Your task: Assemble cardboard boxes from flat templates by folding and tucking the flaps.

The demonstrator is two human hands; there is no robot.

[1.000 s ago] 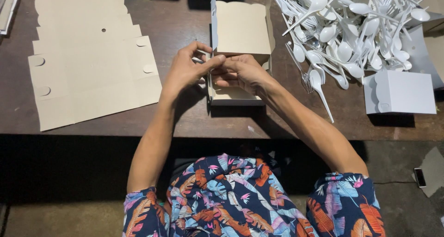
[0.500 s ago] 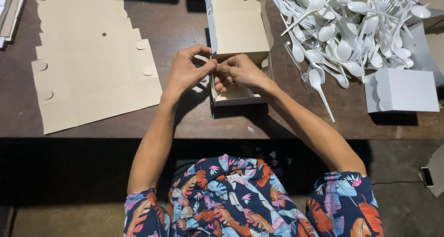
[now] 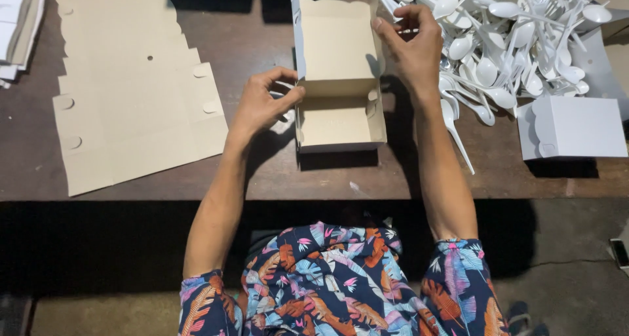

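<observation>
Left hand [image 3: 262, 103] pinching the open box [image 3: 339, 107] by its left wall near the table's [image 3: 262, 172] front edge; right hand [image 3: 409, 44] apart, fingers curled, reaching into the spoon pile [image 3: 511, 41].

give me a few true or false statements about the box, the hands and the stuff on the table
1. The cardboard box in front of the person stands open, lid up. True.
2. The left hand touches the box's left side. True.
3. The right hand rests flat on the closed white box. False: it is up at the open lid's right edge, beside the pile of white plastic spoons.
4. The flat cardboard sheets lie right of the open box. False: they lie to its left.
5. The open box holds spoons. False: it looks empty.
</observation>
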